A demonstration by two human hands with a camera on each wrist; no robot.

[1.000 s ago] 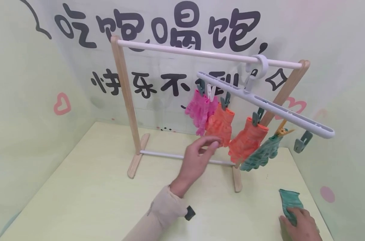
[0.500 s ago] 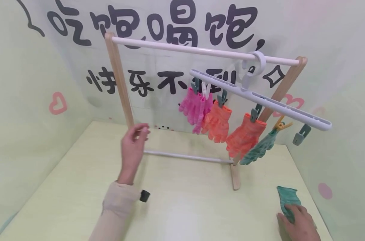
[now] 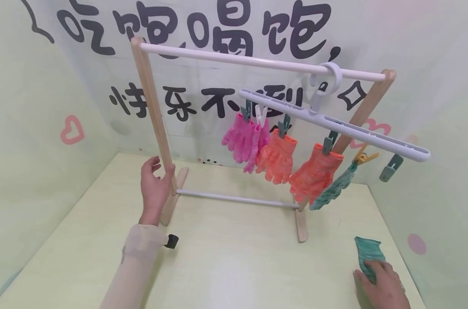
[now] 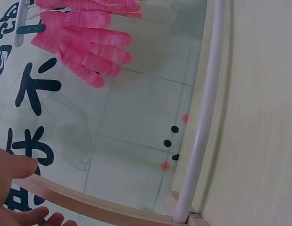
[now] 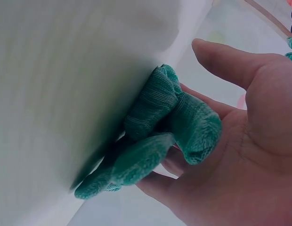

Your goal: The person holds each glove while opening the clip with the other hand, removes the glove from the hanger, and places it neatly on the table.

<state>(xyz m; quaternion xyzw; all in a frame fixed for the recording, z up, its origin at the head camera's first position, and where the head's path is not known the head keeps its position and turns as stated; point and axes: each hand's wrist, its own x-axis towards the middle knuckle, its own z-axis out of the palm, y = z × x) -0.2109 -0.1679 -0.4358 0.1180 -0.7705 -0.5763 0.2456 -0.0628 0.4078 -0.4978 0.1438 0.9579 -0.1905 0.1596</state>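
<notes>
My left hand (image 3: 155, 189) is at the left wooden post (image 3: 155, 116) of the rack. Its thumb lies along the post and the other fingers are spread on the far side, with a gap showing between fingers and wood in the left wrist view. My right hand (image 3: 386, 285) rests on a green knit glove (image 3: 370, 251) on the table; the thumb stands apart from the glove's bunched fingers (image 5: 148, 110). From a pale clip hanger (image 3: 342, 128) hang pink gloves (image 3: 239, 137), orange gloves (image 3: 277, 156) and another green glove (image 3: 334, 189).
The hanger hooks over the rack's top bar (image 3: 234, 59), tilted toward the right front. At its right end dangles a grey clip (image 3: 391, 168). A lower bar (image 3: 238, 198) joins the rack's feet. Lettered walls enclose the pale table (image 3: 234, 257) at back and sides.
My left hand has moved left from beside the hanging orange gloves to the left post. My right hand has stayed on the green glove. The hanging gloves have swung slightly.
</notes>
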